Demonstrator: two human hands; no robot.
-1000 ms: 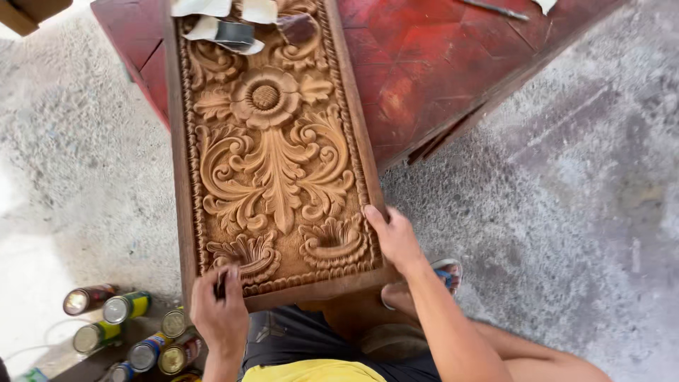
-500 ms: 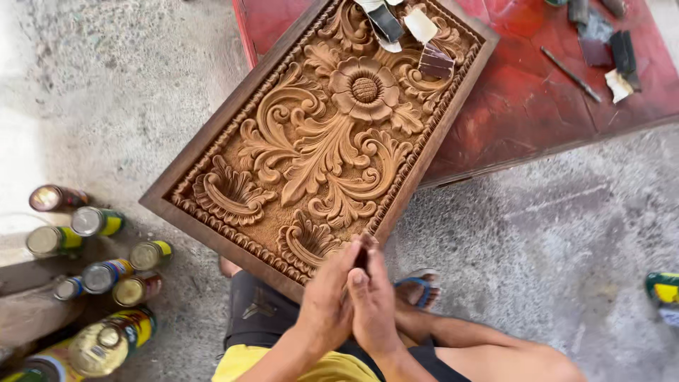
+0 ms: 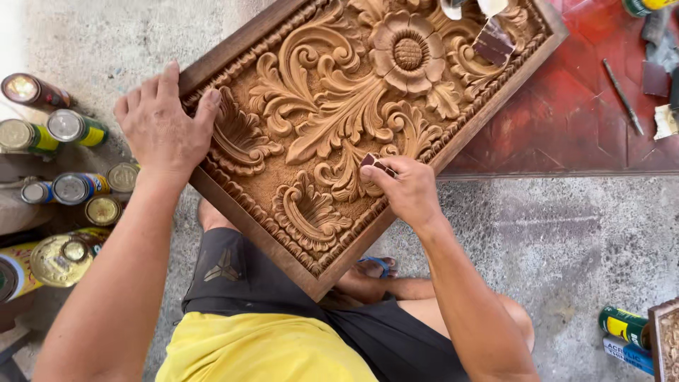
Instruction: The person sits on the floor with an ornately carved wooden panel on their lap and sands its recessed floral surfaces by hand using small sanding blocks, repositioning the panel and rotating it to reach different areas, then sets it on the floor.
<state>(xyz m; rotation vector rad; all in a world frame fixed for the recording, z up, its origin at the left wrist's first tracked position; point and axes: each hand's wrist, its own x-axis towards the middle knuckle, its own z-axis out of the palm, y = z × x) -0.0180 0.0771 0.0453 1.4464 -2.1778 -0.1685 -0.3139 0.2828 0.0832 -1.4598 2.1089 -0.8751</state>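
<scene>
We sit over a rough grey concrete floor (image 3: 580,240), with a red painted wooden board (image 3: 573,120) lying at the upper right. Propped from that board down onto our lap is a large rectangular brown wooden panel carved with a flower and curling leaves (image 3: 339,106), its near corner over our black shorts (image 3: 247,283). Our left hand (image 3: 164,127) lies flat on the panel's left corner, fingers spread and the thumb hooked over the raised frame. Our right hand (image 3: 404,189) is closed in a pinch around a small dark brown piece of sandpaper (image 3: 376,165), pressing it against a carved leaf near the panel's lower edge. More sandpaper scraps (image 3: 493,44) rest at the panel's far end. A cluster of round metal cans with yellow and green labels (image 3: 67,170) stands on the floor to our left, just beside the panel.
</scene>
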